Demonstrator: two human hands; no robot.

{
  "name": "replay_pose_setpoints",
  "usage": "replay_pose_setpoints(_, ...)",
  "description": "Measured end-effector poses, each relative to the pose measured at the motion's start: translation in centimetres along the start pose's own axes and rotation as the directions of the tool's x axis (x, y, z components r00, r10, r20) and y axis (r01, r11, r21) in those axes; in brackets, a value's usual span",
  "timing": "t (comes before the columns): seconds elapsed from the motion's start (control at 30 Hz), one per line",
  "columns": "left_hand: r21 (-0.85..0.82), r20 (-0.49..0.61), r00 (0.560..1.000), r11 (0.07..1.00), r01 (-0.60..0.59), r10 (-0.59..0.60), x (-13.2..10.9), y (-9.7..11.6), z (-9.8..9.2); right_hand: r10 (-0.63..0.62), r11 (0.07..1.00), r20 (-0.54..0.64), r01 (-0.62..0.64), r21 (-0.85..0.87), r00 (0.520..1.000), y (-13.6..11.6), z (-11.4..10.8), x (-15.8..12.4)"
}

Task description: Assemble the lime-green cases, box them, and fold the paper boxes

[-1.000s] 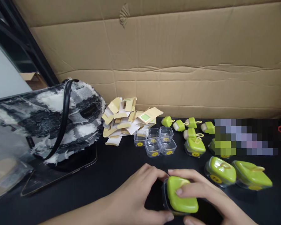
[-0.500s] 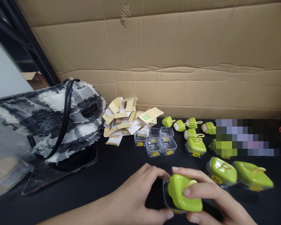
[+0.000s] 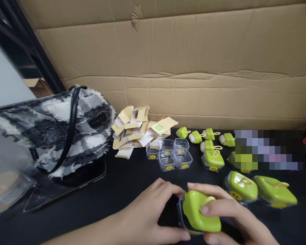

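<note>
My left hand (image 3: 153, 212) is curved around the left side of a clear plastic container (image 3: 181, 217), thumb in front and fingers behind. My right hand (image 3: 236, 212) grips a lime-green lid (image 3: 206, 219) with a pale loop, its thumb pressing on top. The lid sits skewed and tilted over the container, leaving part of the left rim uncovered. Just right of my hands stand a lidded container (image 3: 241, 187) and another lidded container (image 3: 275, 190), both with yellow stickers. Whether anything is inside the held container is hidden.
Several open clear containers (image 3: 167, 160) stand at the middle. Behind them lie flattened cardboard boxes (image 3: 135, 127). Several loose green lids (image 3: 196, 136) with loops rest at the back. A shaggy black-and-white bag (image 3: 58, 126) is at left, before a cardboard wall (image 3: 181, 61).
The lid and container have shifted very slightly toward me, and my left thumb has slid a little to the right along the container's front. Everything else looks unchanged.
</note>
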State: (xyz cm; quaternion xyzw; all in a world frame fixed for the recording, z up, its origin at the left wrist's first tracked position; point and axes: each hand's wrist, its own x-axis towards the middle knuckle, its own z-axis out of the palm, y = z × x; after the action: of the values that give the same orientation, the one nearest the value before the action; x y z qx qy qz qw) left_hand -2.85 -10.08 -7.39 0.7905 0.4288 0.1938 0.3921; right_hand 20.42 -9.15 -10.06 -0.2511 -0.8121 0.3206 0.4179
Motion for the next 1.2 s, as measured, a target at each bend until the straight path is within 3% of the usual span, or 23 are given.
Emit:
replay_pose_setpoints(0.23,0.0,0.006,1.0,1.0,-0.01,0.01,0.0,-0.2,0.1,-0.009,0.999,0.093,0.014,-0.043,0.996,-0.3,-0.1,0.7)
replay_pose_setpoints(0.53,-0.02,-0.016,0.998,0.998,0.065,-0.065,0.2,0.1,0.2,0.007,0.997,0.103,0.001,-0.077,0.995,-1.1,-0.2,1.0)
replay_pose_setpoints(0.9,0.004,-0.006,0.999,0.999,0.039,-0.039,0.2,0.3,0.2,-0.017,0.994,0.147,0.034,-0.109,0.989,-0.3,-0.1,0.7)
replay_pose_setpoints(1.2,0.011,-0.026,0.999,0.999,0.031,-0.031,0.1,0.0,0.3,0.061,0.985,0.15,-0.035,-0.167,0.987,-0.5,-0.1,1.2)
